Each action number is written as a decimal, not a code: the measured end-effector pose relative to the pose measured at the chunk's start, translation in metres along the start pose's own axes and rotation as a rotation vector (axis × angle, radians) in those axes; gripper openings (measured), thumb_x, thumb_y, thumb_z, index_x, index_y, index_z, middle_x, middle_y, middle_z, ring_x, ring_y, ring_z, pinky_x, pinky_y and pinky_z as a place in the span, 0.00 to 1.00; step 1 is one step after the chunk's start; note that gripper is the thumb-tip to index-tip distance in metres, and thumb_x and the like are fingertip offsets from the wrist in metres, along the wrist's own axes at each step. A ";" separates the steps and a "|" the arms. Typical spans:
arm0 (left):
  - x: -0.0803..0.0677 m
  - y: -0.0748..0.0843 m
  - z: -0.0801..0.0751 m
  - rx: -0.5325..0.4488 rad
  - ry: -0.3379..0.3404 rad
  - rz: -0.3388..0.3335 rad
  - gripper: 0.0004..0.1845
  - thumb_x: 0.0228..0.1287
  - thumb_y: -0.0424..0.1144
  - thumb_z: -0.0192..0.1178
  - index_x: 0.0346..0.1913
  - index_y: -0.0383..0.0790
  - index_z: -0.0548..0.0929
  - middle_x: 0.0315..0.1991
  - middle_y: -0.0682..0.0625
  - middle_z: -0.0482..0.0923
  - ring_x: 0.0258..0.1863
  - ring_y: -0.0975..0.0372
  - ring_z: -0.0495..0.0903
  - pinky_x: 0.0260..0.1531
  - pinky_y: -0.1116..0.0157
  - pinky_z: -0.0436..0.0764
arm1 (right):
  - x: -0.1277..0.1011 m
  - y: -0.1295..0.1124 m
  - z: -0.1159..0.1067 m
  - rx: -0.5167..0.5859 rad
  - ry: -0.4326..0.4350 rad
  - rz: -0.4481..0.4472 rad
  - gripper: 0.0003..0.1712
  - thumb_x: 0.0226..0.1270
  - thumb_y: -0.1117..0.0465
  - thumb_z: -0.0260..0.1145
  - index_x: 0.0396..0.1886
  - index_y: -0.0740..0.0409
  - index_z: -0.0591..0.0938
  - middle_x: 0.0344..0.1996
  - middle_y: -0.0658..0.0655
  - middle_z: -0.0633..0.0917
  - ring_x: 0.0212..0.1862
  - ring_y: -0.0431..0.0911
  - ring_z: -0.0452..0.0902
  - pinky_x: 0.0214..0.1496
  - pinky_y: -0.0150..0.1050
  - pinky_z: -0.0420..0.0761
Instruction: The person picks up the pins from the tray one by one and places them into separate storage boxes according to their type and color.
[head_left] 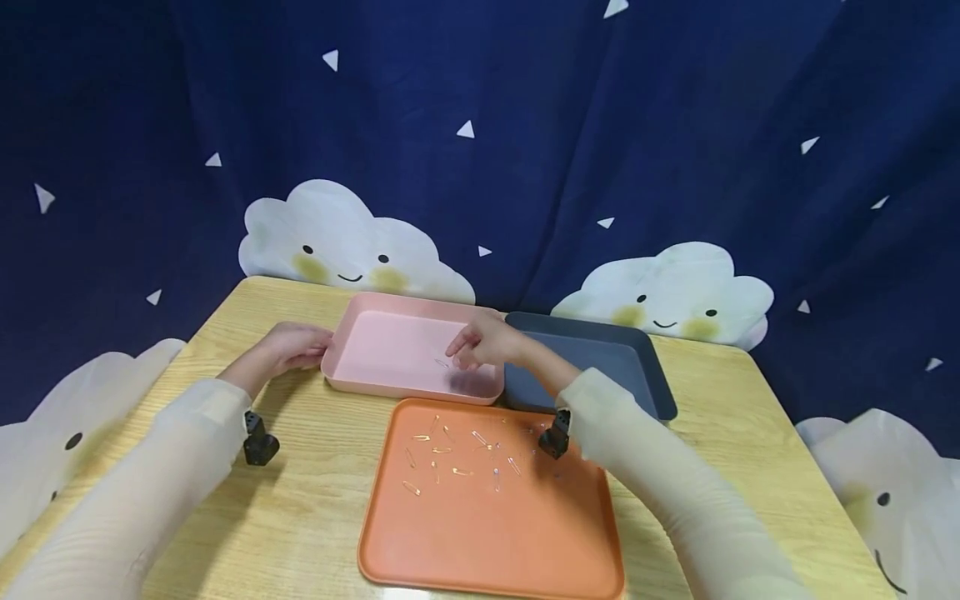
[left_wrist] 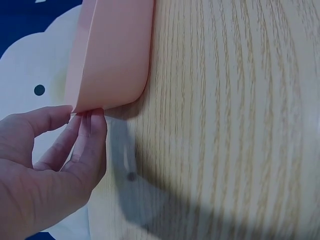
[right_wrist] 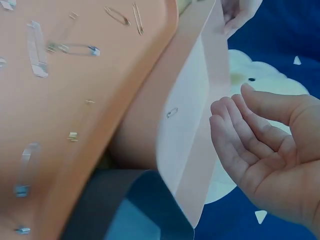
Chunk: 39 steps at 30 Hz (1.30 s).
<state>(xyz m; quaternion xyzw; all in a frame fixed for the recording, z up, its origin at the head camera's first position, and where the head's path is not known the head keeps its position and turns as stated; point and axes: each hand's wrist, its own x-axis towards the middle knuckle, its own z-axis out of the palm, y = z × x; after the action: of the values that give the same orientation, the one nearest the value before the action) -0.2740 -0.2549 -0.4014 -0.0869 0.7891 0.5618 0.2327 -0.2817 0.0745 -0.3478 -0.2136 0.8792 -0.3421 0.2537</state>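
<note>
My left hand (head_left: 298,343) holds the left end of a shallow pink tray (head_left: 397,390); in the left wrist view the thumb is at the rim and the fingertips lie against the outer wall. Over the right part of that tray is my right hand (head_left: 483,340), its fingers loosely bent and nothing between them in the right wrist view (right_wrist: 265,145). One safety pin (right_wrist: 172,113) lies on the pink tray's floor, just below the right fingertips. Several gold and silver safety pins (head_left: 462,472) are scattered over an orange tray (head_left: 487,542) in front.
A dark grey-blue tray (head_left: 656,375) stands right of the pink one, partly behind the right forearm. All three trays sit close together on a wooden table (head_left: 300,500). Behind hangs a navy curtain (head_left: 525,167) with clouds and white triangles.
</note>
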 end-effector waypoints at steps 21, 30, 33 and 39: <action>-0.001 0.004 0.002 0.009 0.032 -0.028 0.30 0.70 0.37 0.49 0.71 0.27 0.58 0.71 0.33 0.59 0.41 0.73 0.76 0.59 0.70 0.78 | -0.091 0.030 0.041 -0.085 -0.061 -0.157 0.07 0.57 0.66 0.70 0.36 0.64 0.86 0.29 0.57 0.89 0.30 0.33 0.79 0.34 0.25 0.80; -0.003 0.008 0.004 -0.004 0.033 -0.009 0.30 0.70 0.36 0.50 0.70 0.25 0.59 0.71 0.32 0.60 0.31 0.79 0.75 0.46 0.77 0.83 | -0.112 0.049 0.059 -0.181 -0.008 -0.116 0.02 0.53 0.67 0.71 0.28 0.59 0.85 0.22 0.52 0.87 0.24 0.30 0.74 0.29 0.22 0.75; -0.004 0.009 0.003 -0.015 0.039 -0.002 0.29 0.69 0.35 0.51 0.69 0.24 0.60 0.60 0.36 0.74 0.30 0.79 0.75 0.43 0.78 0.83 | -0.115 0.052 0.064 -0.255 0.035 -0.121 0.04 0.52 0.65 0.73 0.24 0.56 0.85 0.19 0.49 0.85 0.22 0.28 0.70 0.28 0.21 0.73; -0.005 0.006 0.002 -0.043 0.031 -0.004 0.29 0.69 0.35 0.51 0.67 0.20 0.61 0.33 0.59 0.80 0.29 0.77 0.77 0.41 0.77 0.84 | -0.118 0.049 0.074 -0.315 0.088 -0.109 0.10 0.48 0.62 0.77 0.18 0.55 0.82 0.15 0.47 0.81 0.20 0.29 0.66 0.24 0.22 0.69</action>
<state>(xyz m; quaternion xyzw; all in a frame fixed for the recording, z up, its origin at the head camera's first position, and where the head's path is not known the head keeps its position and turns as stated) -0.2719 -0.2515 -0.3944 -0.1022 0.7802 0.5768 0.2194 -0.1555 0.1355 -0.3941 -0.2829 0.9194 -0.2222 0.1593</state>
